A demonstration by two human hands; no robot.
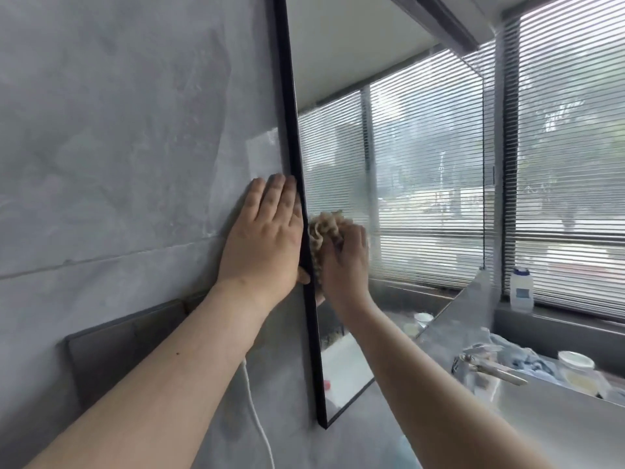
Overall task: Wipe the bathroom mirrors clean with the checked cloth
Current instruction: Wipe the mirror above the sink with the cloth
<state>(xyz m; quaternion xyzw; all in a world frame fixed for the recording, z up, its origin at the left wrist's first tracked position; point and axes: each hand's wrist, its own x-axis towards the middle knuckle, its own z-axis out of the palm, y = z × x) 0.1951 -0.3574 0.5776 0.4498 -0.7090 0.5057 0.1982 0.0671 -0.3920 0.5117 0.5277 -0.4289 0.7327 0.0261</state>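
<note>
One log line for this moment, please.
left hand flat on wall beside mirror frame | right hand presses cloth on mirror | stage: wiping

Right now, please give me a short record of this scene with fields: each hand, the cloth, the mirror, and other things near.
left hand: left hand lies flat with straight fingers on the grey wall, at the mirror's black frame
right hand: right hand grips the checked cloth and presses it on the glass
mirror: mirror reflects the window blinds
nearby: white bottle on the sill; metal tap; white cable down the wall
</note>
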